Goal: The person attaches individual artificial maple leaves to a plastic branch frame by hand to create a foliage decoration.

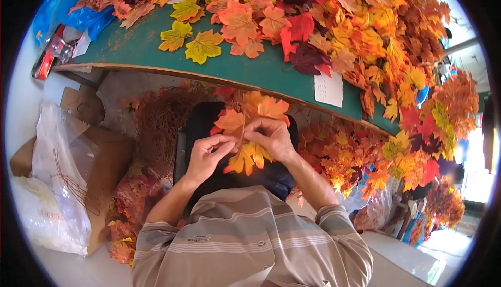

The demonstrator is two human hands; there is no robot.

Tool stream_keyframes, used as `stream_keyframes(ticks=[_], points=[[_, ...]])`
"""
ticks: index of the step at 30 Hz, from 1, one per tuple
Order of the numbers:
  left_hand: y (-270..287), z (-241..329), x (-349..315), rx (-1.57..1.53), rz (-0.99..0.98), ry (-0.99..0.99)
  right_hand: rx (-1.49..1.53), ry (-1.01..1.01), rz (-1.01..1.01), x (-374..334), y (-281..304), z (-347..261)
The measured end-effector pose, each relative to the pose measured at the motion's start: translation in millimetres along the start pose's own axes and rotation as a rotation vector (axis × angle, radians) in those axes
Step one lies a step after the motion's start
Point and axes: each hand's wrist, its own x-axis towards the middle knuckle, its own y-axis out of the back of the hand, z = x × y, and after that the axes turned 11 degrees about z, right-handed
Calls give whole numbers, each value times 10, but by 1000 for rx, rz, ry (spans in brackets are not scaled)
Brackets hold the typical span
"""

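Note:
Over my lap, between my two hands, is an artificial maple-leaf spray with orange leaves (272,108) at its top and a yellow-orange leaf (244,161) hanging below. My right hand (275,139) is closed on it, thumb and forefinger pinching near the thin brown stem. From the other side my left hand (204,159) pinches at the stem with thumb and fingertips. The exact spot where the fingertips meet the stem is partly hidden by the fingers. Dark cloth covers my lap beneath the spray.
A green tabletop (135,44) ahead bears loose yellow leaves (203,47) and a large heap of autumn leaves (365,20). A paper note (329,89) lies at its edge. Brown stems (169,120) are bundled at left, beside a plastic bag (52,203). More leaves (334,148) lie at right.

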Motion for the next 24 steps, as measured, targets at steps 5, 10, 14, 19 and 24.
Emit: stream_keyframes(ticks=[5, 10, 14, 19, 24], points=[[54, 229, 22, -306, -154, 337, -200, 121, 48, 145, 78, 21], [-1, 263, -8, -604, -214, 586, -121, 268, 63, 72, -18, 20], [31, 175, 22, -597, -159, 545, -523, 622, 87, -117, 29, -385], [-75, 195, 22, -433, -15, 488, -389, 956, -74, -566, 25, -1370], [-179, 262, 8, -248, 210, 505, -389, 1009, 101, -1369, 83, -1340]])
